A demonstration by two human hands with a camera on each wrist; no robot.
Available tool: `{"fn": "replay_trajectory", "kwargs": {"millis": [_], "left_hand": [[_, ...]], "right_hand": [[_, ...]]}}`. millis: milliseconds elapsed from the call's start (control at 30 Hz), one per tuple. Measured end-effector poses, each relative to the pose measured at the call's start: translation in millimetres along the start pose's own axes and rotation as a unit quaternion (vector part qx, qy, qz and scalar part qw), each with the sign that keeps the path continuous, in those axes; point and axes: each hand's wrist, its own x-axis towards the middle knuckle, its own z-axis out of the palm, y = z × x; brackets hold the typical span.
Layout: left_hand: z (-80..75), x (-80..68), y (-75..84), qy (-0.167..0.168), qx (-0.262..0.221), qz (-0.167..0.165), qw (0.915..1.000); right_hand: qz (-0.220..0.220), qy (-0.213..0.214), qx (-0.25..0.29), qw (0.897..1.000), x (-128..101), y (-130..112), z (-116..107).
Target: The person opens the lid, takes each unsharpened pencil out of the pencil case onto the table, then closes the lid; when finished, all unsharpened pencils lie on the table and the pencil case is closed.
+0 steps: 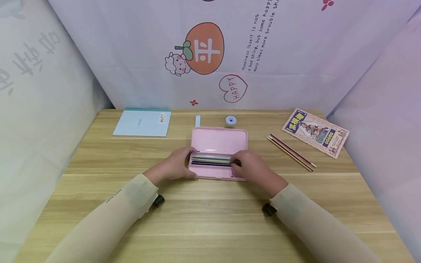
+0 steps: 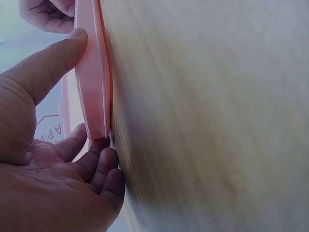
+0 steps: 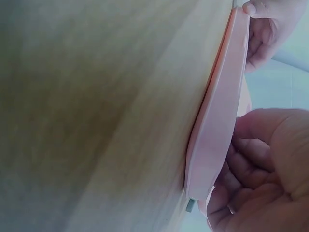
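Note:
An open pink pencil case [image 1: 210,172] lies on the table, its lid [image 1: 218,140] folded back. Several pencils [image 1: 210,160] lie lengthwise inside, some dark, others green or yellowish. My left hand [image 1: 174,164] holds the case's left end. In the left wrist view its thumb [image 2: 72,46] presses the front wall and the fingertips [image 2: 110,159] are at the end. My right hand [image 1: 251,166] reaches into the right end with curled fingers, over the pencils' ends. The right wrist view shows these fingers [image 3: 246,164] partly hidden behind the case wall; I cannot tell whether they pinch something.
A light blue notebook [image 1: 142,123] lies at the back left. Behind the lid are a pale blue strip [image 1: 197,120] and a small round lavender item [image 1: 231,120]. Two more pencils [image 1: 291,152] lie to the right, beside an illustrated book [image 1: 315,132]. Printed cloth [image 1: 148,73] hangs behind the table.

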Motion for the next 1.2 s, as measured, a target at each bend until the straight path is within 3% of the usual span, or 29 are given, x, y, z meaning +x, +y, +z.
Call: {"fn": "replay_trajectory", "kwargs": {"millis": [233,633,933,1200], "left_hand": [[-0.4,0.2,0.0,0.000,0.000,0.005,1.0000],[0.3,0.0,0.3,-0.004,0.011,-0.002,0.9999],[0.4,0.6,0.2,-0.006,0.009,-0.007,0.9999],[1.0,1.2,-1.5,-0.004,0.014,-0.004,0.9999]], "right_hand": [[-0.033,-0.021,0.010,0.999,1,2,-1],[-0.042,-0.031,0.011,0.999,2,6,1],[-0.010,-0.033,0.061,0.998,1,9,2],[-0.007,-0.008,0.105,0.994,-2,11,-1]]}}
